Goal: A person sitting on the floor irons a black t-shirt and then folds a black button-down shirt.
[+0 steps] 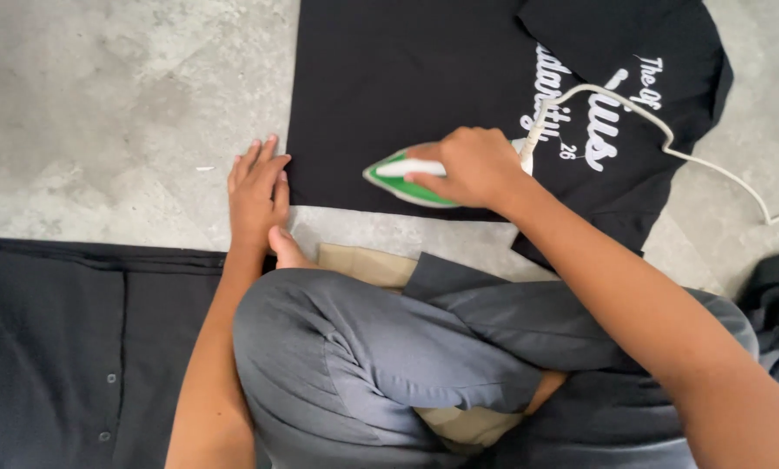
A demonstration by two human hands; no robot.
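Iron: a green-and-white iron (pixel 404 178) rested flat on the black T-shirt (pixel 389 87), near the shirt's lower hem, at about 6 o'clock on the garment.
Iron axis: its long axis ran nearly level across the view, tilted slightly; the pointed nose aimed toward 9 o'clock, the heel toward 3 o'clock.
Right hand: the right hand (pixel 472 167) was closed around the iron's white handle, fingers curled over it, covering the rear half of the iron.
Cord: a white cord (pixel 667 139) left the heel, arched up toward 1 o'clock over the shirt's white lettering, then trailed off to the 3 o'clock edge across the floor.
Left hand: the left hand (pixel 257 189) lay open, palm down, fingers extended toward 12 o'clock, at 9 o'clock from the iron; it rested on the grey floor (pixel 120 113) with fingertips touching the shirt's left edge.
Shirt: spread flat, one sleeve folded over at the upper right.
Surroundings: grey-trousered crossed legs (pixel 372 347) sat at 6 o'clock of the iron; a dark buttoned garment (pixel 68 347) lay at 8 o'clock.
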